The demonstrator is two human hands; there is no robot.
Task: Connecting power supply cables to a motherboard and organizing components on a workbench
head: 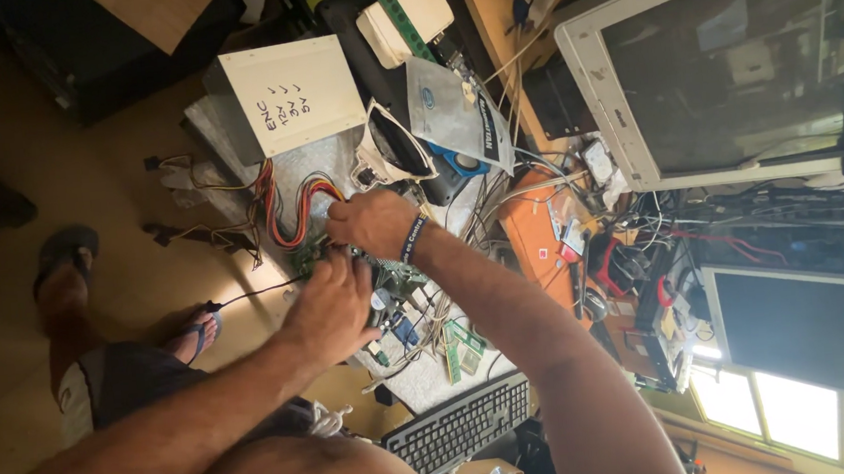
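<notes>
Both hands point(332, 309) point(373, 221) crowd circuit board point(390, 280) among cables point(284, 208)

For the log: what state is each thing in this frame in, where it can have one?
Left hand: palm down on the green circuit board, grip hidden.
Right hand: fingers at the red, yellow and orange wire bundle, grip unclear.
Grey metal power supply box: lying on the bench, wires out.
Beige boxy monitor: screen dark.
Flat grey monitor: screen dark.
Dark grey keyboard: untouched.
</notes>
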